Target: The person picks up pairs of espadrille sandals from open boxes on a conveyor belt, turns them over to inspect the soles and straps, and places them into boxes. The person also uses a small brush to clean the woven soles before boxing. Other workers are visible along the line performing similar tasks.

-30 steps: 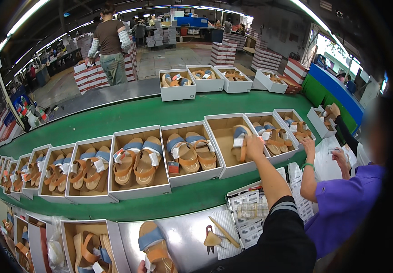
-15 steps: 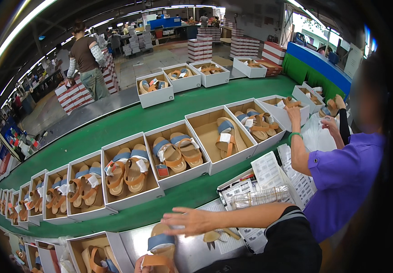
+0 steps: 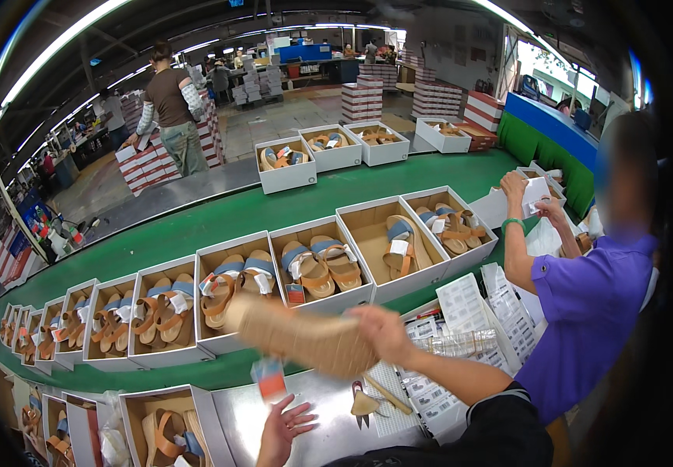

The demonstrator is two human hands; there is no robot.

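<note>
white, open-topped cardboard boxes, four, stand on the far side; one tan wedge-soled sandal is held up, its right end gripped by the right hand; the left hand spreads its fingers nearer.

One sandal, hand-held a second ago, has been set down in the half-filled box. The table sandal has been lifted off the metal table, gripped by the right hand, wedge sole exposed, blurred. Red-and-blue tag now exposed below it. Left hand taken off, opened near tag. White piece raised by purple-sleeved co-worker's hands.
</note>
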